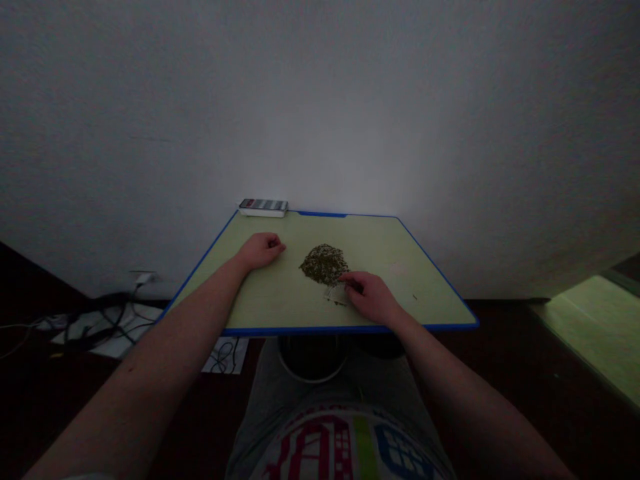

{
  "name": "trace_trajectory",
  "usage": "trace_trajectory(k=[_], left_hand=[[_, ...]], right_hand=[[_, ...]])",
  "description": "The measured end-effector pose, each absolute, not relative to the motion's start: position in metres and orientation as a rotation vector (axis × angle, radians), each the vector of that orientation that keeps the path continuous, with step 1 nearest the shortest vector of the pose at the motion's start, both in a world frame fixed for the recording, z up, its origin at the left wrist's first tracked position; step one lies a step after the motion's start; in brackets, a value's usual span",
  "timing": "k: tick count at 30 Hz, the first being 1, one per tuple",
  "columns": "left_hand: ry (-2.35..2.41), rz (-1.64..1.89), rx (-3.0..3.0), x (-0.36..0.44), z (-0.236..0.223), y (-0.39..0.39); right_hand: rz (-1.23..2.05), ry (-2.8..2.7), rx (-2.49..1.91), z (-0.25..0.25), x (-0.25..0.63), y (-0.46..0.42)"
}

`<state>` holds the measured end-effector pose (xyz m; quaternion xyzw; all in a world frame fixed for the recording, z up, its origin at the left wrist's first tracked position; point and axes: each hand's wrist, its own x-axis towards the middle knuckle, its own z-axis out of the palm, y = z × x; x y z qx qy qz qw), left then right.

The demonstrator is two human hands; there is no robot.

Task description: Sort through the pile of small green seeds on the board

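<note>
dimly lit grey wall [350,107] above a dark floor [520,363].

Dark grainy pile [320,261] on a pale, blue-edged table [280,303], centre of frame.
Right hand [371,297], right of centre, fingers bent at the pile's lower-right edge; left hand [261,250], left of centre, loosely curled, apart from it. Flat device [264,208] at the tabletop's upper left corner.

Blue-edged pale table [380,243], dark granular pile [323,263], white-sided box [263,209] at far-left corner
</note>
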<state>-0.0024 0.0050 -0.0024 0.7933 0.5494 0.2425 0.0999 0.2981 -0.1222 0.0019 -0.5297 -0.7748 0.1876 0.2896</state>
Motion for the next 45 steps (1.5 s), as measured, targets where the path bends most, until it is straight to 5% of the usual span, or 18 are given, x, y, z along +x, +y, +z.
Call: trace_trajectory(k=[45], left_hand=[[1.592, 0.735, 2.324, -0.002, -0.002, 0.004]], right_hand=[[0.686, -2.234, -1.067, 0.01, 0.236, -0.148]])
